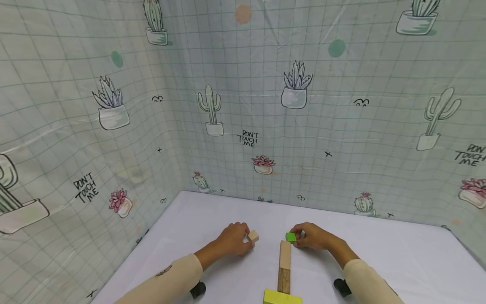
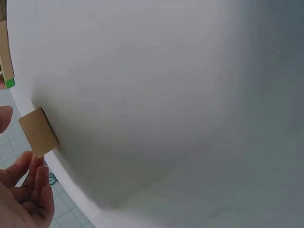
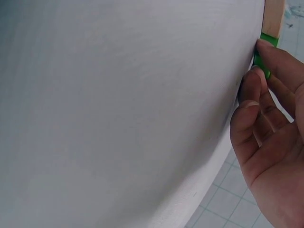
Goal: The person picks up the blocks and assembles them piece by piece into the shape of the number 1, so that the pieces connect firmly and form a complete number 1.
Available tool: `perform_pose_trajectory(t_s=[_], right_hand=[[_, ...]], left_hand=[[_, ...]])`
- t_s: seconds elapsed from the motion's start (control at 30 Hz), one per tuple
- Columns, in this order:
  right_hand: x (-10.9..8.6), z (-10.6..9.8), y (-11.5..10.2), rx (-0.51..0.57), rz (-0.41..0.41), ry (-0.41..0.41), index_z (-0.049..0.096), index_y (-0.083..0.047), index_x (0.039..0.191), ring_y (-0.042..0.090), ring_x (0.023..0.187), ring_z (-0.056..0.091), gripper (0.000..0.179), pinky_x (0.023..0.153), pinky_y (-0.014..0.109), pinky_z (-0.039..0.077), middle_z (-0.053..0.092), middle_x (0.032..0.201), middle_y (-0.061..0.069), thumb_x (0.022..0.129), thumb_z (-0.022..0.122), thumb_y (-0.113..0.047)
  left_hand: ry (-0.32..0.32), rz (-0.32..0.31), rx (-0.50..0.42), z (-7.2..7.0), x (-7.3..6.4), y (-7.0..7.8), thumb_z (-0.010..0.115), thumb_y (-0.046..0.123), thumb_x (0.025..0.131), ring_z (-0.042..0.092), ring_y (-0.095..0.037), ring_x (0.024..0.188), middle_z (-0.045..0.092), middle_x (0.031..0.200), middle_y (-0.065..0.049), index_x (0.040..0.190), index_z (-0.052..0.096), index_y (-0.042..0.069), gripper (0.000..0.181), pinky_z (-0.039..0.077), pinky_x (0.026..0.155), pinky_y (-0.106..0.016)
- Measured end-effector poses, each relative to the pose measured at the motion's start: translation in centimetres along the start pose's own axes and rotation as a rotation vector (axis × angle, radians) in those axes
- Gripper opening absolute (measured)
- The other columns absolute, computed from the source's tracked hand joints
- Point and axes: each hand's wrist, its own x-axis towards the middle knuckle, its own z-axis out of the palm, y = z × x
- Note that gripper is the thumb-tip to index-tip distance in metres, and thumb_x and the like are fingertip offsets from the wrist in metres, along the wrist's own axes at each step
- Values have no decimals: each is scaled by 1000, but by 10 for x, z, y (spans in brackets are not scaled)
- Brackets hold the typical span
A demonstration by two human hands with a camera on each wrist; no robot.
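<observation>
Alignment of small blocks by two bare hands. The right hand (image 1: 313, 235) pinches a small bright-green rectangular block (image 1: 290, 237) between thumb and fingertips, at the far end of a straight row on the table. In order from that end, the row comprises a long, pale, wooden-looking bar (image 1: 285, 255), a darker brown wood-grained block (image 1: 284, 280) and a yellow oblong block (image 1: 282, 297) laid crosswise at the near end. The left hand (image 1: 233, 239) curves about a separate short, pale tan, wooden-looking block (image 1: 253, 235), to the left of the row; the left wrist view shows a gap at the thumb, so whether this block is gripped cannot be told. The step in hand appears to be the seating of the green block against the bar's end; the next move would call for squaring it with the row and a gentle release that leaves its neighbours undisturbed. The work lies on a smooth white tabletop (image 1: 243, 283), softly shadowed beneath the hands. Behind and to the left hangs pale, creased, grid-patterned fabric (image 1: 228, 55), printed with potted cacti, coloured dots and the words "DON'T TOUCH ME".
</observation>
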Motion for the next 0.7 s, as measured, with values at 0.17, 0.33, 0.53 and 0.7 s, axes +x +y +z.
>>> perform_pose_trajectory(t_s=[0.17,0.33,0.53,0.7], right_hand=[[0,1,1,-15,2,7,69,-3,116,13,78,51,30,64,24,44,59,89,-2,87,76,-11],[-1,1,3,-10,3,10,69,-2,116,13,77,51,31,64,24,44,59,90,-1,87,75,-11],[0,2,5,-10,9,11,69,-3,116,12,77,51,32,64,24,44,60,90,-1,87,76,-12],[0,1,3,-2,9,10,69,-3,116,12,77,51,32,64,24,44,60,90,-1,87,76,-12]], left_hand=[[-19,-24,54,1,6,4,77,35,86,52,-15,83,62,92,-3,110,64,6,40,47,76,-34],[-45,-28,123,3,10,6,77,36,86,55,-16,81,62,90,-3,111,65,4,43,48,75,-35],[-78,-68,129,2,12,11,78,33,86,57,-17,78,61,87,-3,112,63,3,43,49,75,-36],[-88,-77,141,5,15,9,78,33,86,58,-17,78,61,86,-4,110,63,4,40,49,76,-37]])
